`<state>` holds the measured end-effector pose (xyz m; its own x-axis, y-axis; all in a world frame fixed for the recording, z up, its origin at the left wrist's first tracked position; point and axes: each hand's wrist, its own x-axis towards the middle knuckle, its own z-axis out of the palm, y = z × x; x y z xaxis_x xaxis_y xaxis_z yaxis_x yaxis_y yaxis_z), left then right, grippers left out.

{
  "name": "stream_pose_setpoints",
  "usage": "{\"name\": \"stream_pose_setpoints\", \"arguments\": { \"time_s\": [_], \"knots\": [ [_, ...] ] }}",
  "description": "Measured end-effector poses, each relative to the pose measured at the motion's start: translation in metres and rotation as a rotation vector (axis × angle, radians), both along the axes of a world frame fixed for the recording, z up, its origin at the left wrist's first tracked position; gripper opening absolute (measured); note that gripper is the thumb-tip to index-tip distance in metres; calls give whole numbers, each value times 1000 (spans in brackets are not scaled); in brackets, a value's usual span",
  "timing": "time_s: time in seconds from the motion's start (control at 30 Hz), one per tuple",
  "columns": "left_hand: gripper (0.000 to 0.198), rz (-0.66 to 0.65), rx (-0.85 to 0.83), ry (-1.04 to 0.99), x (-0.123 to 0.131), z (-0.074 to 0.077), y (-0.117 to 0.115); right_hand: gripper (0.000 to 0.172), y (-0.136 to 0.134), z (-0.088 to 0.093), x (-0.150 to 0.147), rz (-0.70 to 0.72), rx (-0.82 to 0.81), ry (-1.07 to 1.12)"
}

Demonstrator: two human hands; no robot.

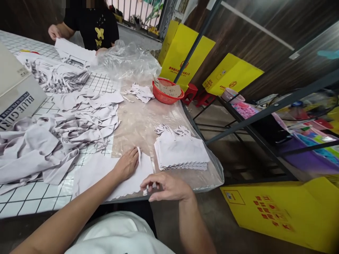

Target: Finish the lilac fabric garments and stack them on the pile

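A white fabric piece (106,173) with a scalloped near edge and a narrow strap (139,155) lies at the table's front edge. My left hand (128,164) rests palm down on it, fingers flat against the cloth with their tips beside the strap. Over the piece's right edge hovers my right hand (168,187), its thumb apart from its loosely bent fingers and nothing visible between them. Just beyond that hand sits a neat stack of similar white pieces (182,150), scalloped edges toward me and straps bunched at the far side.
Loose white fabric (39,141) is heaped on the left, beside a carton (18,95). A red basket (168,95) holding cardboard stands at the back right. Across the table, a person (91,26) handles white cloth. A dark metal rack (246,120) and yellow boxes (286,211) flank the right.
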<state>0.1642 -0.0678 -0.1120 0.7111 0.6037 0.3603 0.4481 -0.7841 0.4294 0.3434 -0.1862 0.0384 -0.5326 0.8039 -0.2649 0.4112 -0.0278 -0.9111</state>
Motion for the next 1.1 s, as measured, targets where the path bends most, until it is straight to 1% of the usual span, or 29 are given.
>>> {"name": "stream_pose_setpoints", "arguments": {
  "time_s": [0.03, 0.1, 0.2, 0.23, 0.27, 0.3, 0.33, 0.4, 0.47, 0.53, 0.67, 0.77, 0.87, 0.93, 1.0, 1.03, 1.1],
  "knots": [
    [44, -2, -3, 9, 0, 2, 0, 35, -3, -8, 2, -57, -28, -16],
    [46, -9, -11, 18, -1, 6, 0, 32, 0, -25, 3, -256, -57, -20],
    [48, -23, -23, 15, -2, 10, 0, 29, 22, -51, 1, -587, -71, 37],
    [49, -29, -28, 11, -2, 11, 0, 29, 32, -58, -2, -664, -78, 57],
    [49, -36, -34, 6, -3, 12, 0, 28, 43, -65, -5, -712, -91, 73],
    [50, -42, -42, 2, -3, 13, 0, 27, 53, -71, -9, -725, -113, 91],
    [50, -46, -51, -3, -4, 13, 1, 26, 62, -75, -12, -709, -141, 114],
    [52, -54, -71, -7, -5, 13, 1, 30, 73, -81, -18, -622, -192, 173],
    [54, -61, -92, 0, -6, 12, 3, 35, 73, -82, -20, -525, -210, 223],
    [56, -68, -105, 13, -7, 11, 4, 38, 62, -79, -16, -436, -208, 236],
    [60, -68, -92, 12, -6, 13, 6, 38, 23, -62, 1, -262, -205, 187],
    [60, -77, -72, 8, -5, 14, 7, 37, -2, -48, 10, -184, -171, 139],
    [60, -58, -66, 16, -4, 13, 6, 37, -12, -36, 13, -119, -150, 142],
    [58, -38, -63, 22, -4, 10, 6, 36, -10, -32, 12, -72, -123, 181],
    [55, -31, -49, 35, -4, 8, 5, 35, -3, -32, 9, -50, -74, 235],
    [52, -38, -37, 41, -4, 7, 5, 35, 3, -36, 7, -60, -45, 267],
    [47, -61, -11, 47, -4, 7, 5, 35, 18, -49, 0, -121, -7, 338]
  ]
}}
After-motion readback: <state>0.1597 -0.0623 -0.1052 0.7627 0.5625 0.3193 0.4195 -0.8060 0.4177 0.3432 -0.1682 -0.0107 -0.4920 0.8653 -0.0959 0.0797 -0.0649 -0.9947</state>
